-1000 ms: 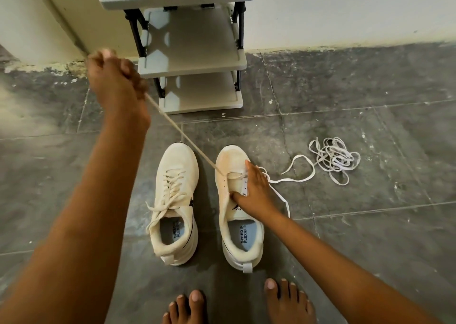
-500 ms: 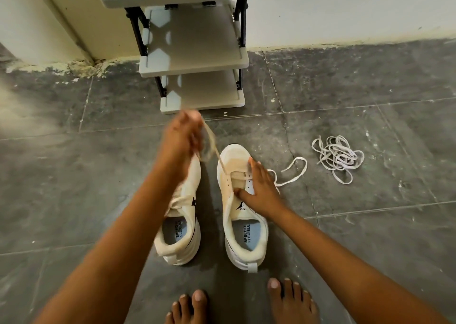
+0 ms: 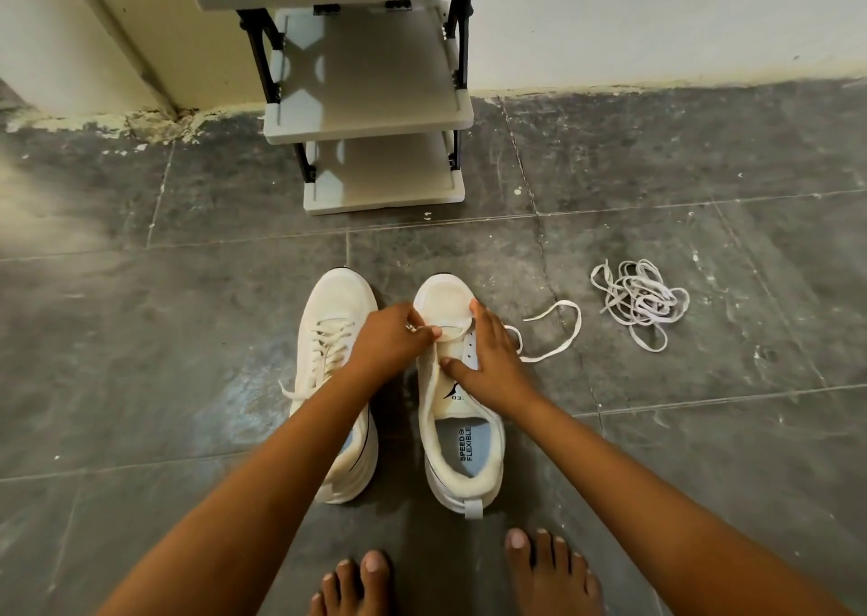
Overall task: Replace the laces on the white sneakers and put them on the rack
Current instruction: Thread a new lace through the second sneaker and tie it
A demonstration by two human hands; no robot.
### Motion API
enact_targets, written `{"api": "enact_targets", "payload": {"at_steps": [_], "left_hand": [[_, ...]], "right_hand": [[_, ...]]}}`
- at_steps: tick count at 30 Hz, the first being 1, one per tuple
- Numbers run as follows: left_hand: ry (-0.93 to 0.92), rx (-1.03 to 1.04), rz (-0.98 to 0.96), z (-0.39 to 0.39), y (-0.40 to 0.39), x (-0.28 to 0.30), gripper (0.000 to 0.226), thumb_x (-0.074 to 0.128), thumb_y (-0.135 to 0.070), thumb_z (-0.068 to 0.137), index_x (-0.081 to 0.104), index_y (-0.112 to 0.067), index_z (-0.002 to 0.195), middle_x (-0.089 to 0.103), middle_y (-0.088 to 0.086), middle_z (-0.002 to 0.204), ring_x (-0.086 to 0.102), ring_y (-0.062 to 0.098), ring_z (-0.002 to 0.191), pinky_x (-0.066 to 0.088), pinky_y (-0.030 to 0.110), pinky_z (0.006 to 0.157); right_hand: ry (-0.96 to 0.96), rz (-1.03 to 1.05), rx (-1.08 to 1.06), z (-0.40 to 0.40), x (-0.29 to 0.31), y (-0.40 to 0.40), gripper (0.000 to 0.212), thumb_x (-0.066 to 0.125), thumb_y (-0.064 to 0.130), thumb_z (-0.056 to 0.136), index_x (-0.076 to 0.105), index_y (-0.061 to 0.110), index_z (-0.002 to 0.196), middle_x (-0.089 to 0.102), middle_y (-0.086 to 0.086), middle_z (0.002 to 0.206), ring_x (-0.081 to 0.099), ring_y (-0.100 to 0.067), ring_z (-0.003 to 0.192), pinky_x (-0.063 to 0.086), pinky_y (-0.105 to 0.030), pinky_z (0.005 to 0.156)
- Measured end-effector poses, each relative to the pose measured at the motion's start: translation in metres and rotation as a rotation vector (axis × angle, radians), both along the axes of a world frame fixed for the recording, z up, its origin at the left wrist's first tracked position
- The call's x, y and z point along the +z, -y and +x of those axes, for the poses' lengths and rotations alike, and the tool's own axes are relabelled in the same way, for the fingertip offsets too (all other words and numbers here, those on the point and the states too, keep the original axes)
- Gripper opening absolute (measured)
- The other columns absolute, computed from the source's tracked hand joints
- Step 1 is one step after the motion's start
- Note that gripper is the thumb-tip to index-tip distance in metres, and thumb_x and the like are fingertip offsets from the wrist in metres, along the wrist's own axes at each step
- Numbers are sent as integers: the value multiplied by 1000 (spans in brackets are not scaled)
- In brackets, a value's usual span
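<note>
Lacing's barely begun: left hand [image 3: 394,341] pinches the lace [image 3: 556,334] at the right sneaker [image 3: 457,404] mid-floor, right hand [image 3: 492,362] spread flat steadying it. I reckon a hard tug unthreads it.

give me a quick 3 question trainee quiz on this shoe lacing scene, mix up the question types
1. True or false: the left hand pinches the lace at the right sneaker.
2. Multiple choice: the pile of loose laces lies A) on the rack, B) on the floor to the right of the sneakers, C) inside the left sneaker.
3. Fill in: the sneaker that looks fully laced is the ____ one.

Key: 1 true; 2 B; 3 left. The right hand steadies the right sneaker.
</note>
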State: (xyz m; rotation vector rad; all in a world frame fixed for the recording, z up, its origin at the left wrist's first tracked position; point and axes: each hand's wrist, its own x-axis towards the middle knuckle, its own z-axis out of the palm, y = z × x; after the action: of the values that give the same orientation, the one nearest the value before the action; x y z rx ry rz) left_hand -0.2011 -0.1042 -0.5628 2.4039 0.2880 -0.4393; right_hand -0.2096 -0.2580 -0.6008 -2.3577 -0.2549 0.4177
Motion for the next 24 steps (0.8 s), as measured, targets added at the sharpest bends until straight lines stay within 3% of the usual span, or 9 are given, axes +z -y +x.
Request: {"api": "enact_targets", "payload": {"at_steps": [2,5,11,12,14,17,19,22,24], "left_hand": [[27,32,-21,1,2,4,19,65,-27,87,58,-10,84,70,12,91,64,27,89,48,33,78],[25,-2,98,4,2,8,13,59,-17,90,57,-10,79,68,15,93,62,28,86,44,31,72],[97,-93,205,13,-20,31,8,53,-13,90,60,-14,90,67,10,97,60,25,88,43,29,72],[54,-153,233,13,-23,34,8,56,-18,90,60,-14,96,67,10,100,60,25,90,43,29,73],[-35,-259,309,10,-24,34,33,63,-29,86,55,-20,117,63,8,110,59,26,98,47,34,80],[59,-230,326,5,-18,28,45,61,-27,85,51,-23,129,59,8,119,58,27,105,50,39,87],[59,-198,326,3,-14,27,37,57,-21,87,56,-19,124,63,9,116,60,28,102,51,36,84],[-5,-187,283,-1,-12,26,32,61,-29,87,61,-16,117,67,8,110,62,25,97,51,34,84],[4,-157,263,-4,-12,28,31,61,-30,88,62,-15,116,67,8,109,63,24,96,51,33,84]], "right_hand": [[-2,-4,2,0,1,0,88,61,33,88,3,9,150,9,-7,158,10,-24,145,13,-37,117],[8,-17,15,0,1,1,88,61,34,88,2,9,149,8,-6,158,9,-23,145,11,-35,118],[19,-36,20,2,-7,2,87,59,37,89,3,11,150,9,-6,158,10,-24,145,11,-38,118],[14,-18,15,2,-6,2,85,58,37,89,6,11,150,12,-6,157,11,-24,144,12,-39,117],[7,82,-32,5,-7,8,72,56,34,92,18,12,148,25,-7,154,18,-24,142,16,-41,116],[121,181,-199,18,-10,31,44,54,15,93,45,8,136,49,-11,136,41,-29,129,33,-41,107],[199,-23,-260,33,-14,52,39,54,5,88,54,6,127,51,-14,129,48,-33,118,40,-40,98],[189,-398,-179,52,-21,75,40,51,3,86,52,8,126,46,-14,129,44,-31,116,40,-39,94],[181,-446,-174,58,-27,80,36,48,0,86,53,7,120,46,-16,125,45,-32,112,40,-39,91]]}}
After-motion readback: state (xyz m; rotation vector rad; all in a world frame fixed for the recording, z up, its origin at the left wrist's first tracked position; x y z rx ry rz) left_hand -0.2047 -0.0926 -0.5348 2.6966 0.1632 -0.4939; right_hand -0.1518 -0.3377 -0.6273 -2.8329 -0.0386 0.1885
